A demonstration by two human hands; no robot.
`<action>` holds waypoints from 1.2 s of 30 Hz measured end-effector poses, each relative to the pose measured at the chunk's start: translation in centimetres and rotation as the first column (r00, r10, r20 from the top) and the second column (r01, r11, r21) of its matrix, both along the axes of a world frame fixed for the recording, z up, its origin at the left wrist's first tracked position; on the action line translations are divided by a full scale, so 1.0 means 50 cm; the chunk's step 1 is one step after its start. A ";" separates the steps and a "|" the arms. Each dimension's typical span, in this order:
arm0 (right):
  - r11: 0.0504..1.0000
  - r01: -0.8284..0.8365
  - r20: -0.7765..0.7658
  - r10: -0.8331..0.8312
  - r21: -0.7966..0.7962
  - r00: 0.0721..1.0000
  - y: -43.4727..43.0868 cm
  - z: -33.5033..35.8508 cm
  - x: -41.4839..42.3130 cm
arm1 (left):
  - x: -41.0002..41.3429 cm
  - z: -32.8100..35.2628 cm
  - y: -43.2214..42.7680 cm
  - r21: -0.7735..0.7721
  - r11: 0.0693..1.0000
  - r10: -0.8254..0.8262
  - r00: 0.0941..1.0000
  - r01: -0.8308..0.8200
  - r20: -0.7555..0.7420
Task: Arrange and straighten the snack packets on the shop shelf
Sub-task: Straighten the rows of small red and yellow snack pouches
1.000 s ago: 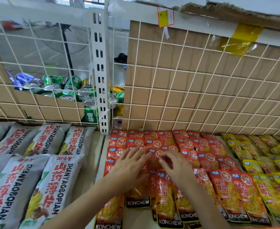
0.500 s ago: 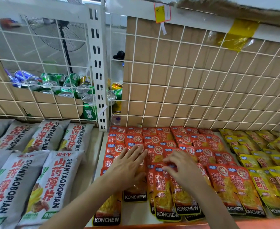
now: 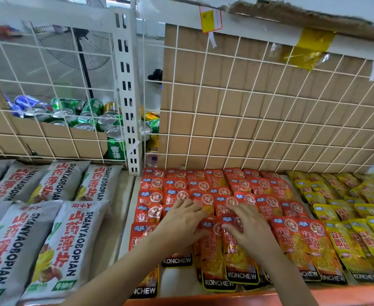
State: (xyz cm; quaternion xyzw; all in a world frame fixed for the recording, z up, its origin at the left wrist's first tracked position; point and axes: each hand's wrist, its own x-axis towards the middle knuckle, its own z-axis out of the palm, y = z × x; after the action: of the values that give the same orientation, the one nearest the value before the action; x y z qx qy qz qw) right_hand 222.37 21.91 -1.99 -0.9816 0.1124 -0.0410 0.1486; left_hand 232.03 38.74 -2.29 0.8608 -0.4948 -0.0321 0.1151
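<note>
Barely shifted, splayed left hand and right hand press red packets.

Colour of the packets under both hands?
The packets are red-orange with a black KONCHEW band at the bottom; head view.

Under my left hand and right hand the red Konchew packets are glossy, crinkled plastic film, as are the yellow packets right of my right hand, the grey Shanyaobopian bags left of my left hand look smoother and duller, and beyond my fingertips are matt brown cardboard, a white-painted metal grid and shiny metal cans.
</note>
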 end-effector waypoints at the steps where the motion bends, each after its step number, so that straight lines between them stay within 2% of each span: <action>1: 1.000 0.002 -0.001 -0.002 0.005 1.000 -0.001 -0.002 -0.001 | 0.000 -0.002 -0.005 -0.012 1.000 0.015 1.000 -0.015 -0.012; 6: 1.000 -0.012 0.027 0.012 0.011 1.000 -0.002 -0.010 -0.002 | 0.006 -0.006 -0.019 -0.153 0.986 0.049 0.987 -0.072 -0.150; 10: 0.999 -0.027 0.076 0.024 0.038 0.997 -0.004 -0.019 -0.002 | 0.004 0.003 -0.018 -0.236 0.961 0.059 0.944 -0.141 -0.324; 16: 0.993 -0.026 0.122 0.012 0.112 0.992 -0.004 -0.029 -0.003 | 0.015 0.015 0.015 -0.290 0.931 0.098 0.919 -0.220 -0.381; 22: 0.983 -0.019 0.226 -0.024 0.184 0.974 0.003 -0.037 0.003 | 0.024 0.006 0.067 -0.239 0.920 0.211 0.907 -0.310 -0.365; 27: 0.981 -0.018 0.292 -0.040 0.193 0.956 0.010 -0.046 0.011 | 0.029 -0.006 0.103 -0.232 0.915 0.275 0.932 -0.329 -0.236; 31: 0.975 -0.017 0.310 -0.054 0.222 0.949 0.019 -0.052 0.018 | 0.024 -0.019 0.110 -0.274 0.904 0.293 0.942 -0.328 -0.161; 36: 0.982 -0.028 0.308 -0.031 0.186 0.951 0.033 -0.057 0.026 | 0.013 -0.049 0.119 -0.286 0.891 0.348 0.935 -0.352 -0.067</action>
State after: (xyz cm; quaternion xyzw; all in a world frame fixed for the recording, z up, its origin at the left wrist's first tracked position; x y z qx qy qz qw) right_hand 223.67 23.55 -4.85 -0.9445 0.0918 -0.1837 0.2563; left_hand 232.71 44.68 -4.71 0.9088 -0.3300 0.0572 0.2490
